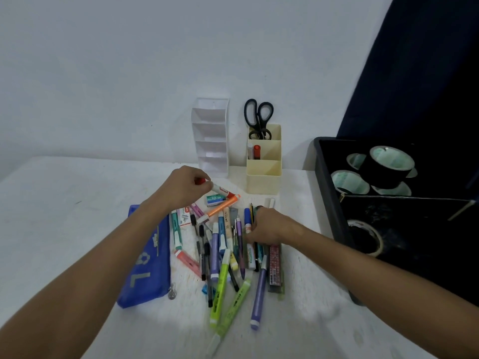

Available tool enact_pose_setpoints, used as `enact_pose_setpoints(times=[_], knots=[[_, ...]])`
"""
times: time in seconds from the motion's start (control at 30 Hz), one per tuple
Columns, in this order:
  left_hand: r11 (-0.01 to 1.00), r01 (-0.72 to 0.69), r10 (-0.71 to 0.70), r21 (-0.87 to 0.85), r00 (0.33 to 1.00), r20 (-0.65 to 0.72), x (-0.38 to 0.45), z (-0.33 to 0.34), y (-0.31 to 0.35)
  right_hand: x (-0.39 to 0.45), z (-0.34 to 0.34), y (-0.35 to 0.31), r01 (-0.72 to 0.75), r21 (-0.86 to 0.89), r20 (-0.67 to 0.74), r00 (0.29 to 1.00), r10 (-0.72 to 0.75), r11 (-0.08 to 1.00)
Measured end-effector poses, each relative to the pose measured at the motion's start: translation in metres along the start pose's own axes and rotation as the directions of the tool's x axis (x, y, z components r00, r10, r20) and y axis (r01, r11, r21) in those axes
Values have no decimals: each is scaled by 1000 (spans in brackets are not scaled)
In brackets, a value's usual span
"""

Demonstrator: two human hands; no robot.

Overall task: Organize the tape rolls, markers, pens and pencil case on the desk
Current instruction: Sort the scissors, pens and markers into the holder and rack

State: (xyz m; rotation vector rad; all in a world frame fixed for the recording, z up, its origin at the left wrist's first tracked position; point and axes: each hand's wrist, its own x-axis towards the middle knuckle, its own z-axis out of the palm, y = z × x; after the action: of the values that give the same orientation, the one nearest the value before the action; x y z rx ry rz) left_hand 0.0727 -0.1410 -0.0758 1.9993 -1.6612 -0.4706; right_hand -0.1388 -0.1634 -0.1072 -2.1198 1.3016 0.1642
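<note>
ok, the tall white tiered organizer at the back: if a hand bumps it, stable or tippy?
Probably tippy: the white tiered organizer is tall on a narrow base. It looks empty and thin-walled, so likely light and easy to slide. The wall close behind may check a backward fall.

there is one view only, from the camera on my head, wide-angle, so straight edges bow toward the borders. it looks forward and down over the desk (64, 203), close enough that both my forearms run in from the bottom corners. my left hand (185, 189) and right hand (267, 226) sit near the middle of the picture, above the heap of pens (220, 255). the wall (129, 60) fills the upper half, and a black tray (326, 177) shows at the right edge.
</note>
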Motion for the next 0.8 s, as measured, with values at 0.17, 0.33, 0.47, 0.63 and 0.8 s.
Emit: enact_pose_setpoints(times=[0.17, 0.33, 0.47, 0.63, 0.8], knots=[[999, -27, 25, -35, 998, -64, -1, -5, 10, -4, -4, -1, -78, 102, -76, 993, 86, 992], [993, -100, 89, -61, 983, -158, 3, -24, 22, -9, -47, 2, -93, 270, -192, 970, 149, 958], [971, -232, 215, -54, 952, -219, 7, -42, 49, -17, -82, 11, 46, 341, -409, 907, 104, 939], [934, -352, 324, -57, 904, -277, 26, -45, 91, -21, -122, 13, 178, 270, -636, 771, 36, 946], [906, -416, 421, 72, 877, -233, 53, -30, 121, -7, -142, 10, 91, 200, -623, 781, 55, 976]])
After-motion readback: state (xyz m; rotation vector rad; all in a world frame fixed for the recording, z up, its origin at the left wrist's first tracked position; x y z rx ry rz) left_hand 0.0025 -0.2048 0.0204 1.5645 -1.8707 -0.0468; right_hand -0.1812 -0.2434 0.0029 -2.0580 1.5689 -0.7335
